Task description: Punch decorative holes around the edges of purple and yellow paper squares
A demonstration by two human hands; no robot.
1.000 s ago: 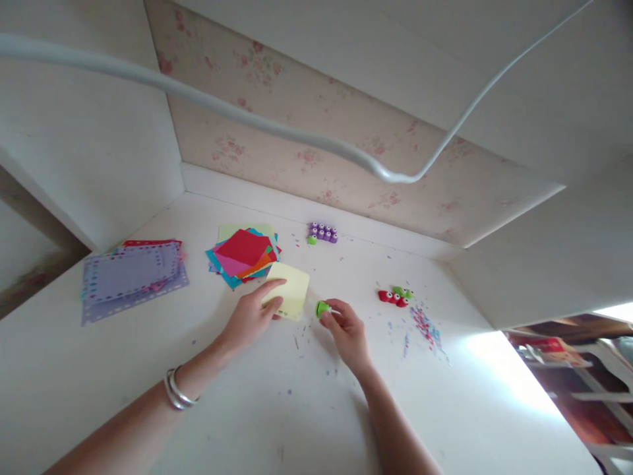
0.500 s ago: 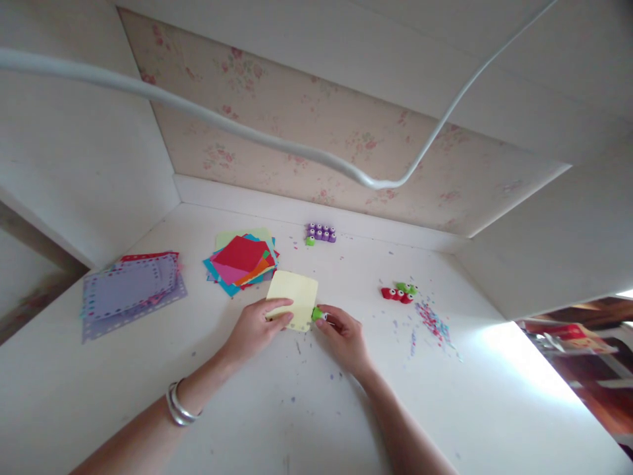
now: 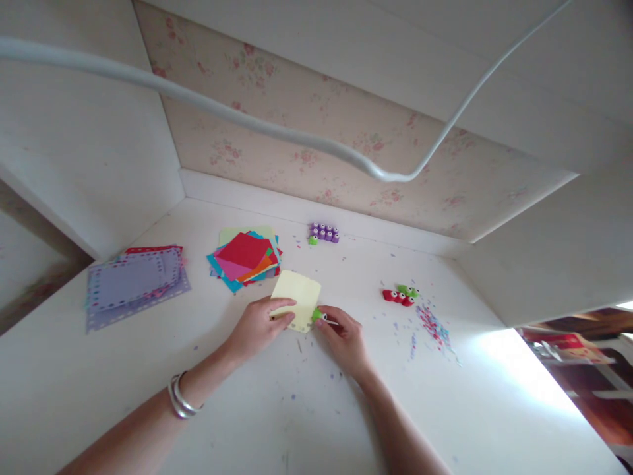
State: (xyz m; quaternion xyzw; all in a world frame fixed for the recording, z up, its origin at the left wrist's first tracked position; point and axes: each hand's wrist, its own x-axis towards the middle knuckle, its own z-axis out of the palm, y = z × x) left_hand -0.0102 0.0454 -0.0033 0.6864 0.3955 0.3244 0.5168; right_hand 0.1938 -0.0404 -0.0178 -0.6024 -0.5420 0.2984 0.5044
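My left hand (image 3: 262, 323) pinches the lower left side of a pale yellow sheet of paper (image 3: 298, 293), thumb and fingers closed on it. Small punched holes run along the sheet's bottom edge. At its lower right edge, my right hand (image 3: 343, 333) grips a small green craft punch (image 3: 317, 315) between thumb and fingers. The punch touches or sits around the paper's edge; which one I cannot tell. Purple punches (image 3: 324, 232) stand in rows at the back, with one green punch (image 3: 313, 241) in front. To the right are red punches (image 3: 397, 297) and green punches (image 3: 406, 289).
Coloured paper sheets (image 3: 247, 257) are stacked behind my left hand. Lilac sheets with punched borders (image 3: 131, 284) lie at far left. Paper confetti (image 3: 435, 324) is heaped on the right of the white table (image 3: 237, 422). A white cable (image 3: 277, 132) hangs across the view.
The view has shifted slightly. The yellow sheet is turned a little, while both hands keep their hold on the sheet and the green punch.
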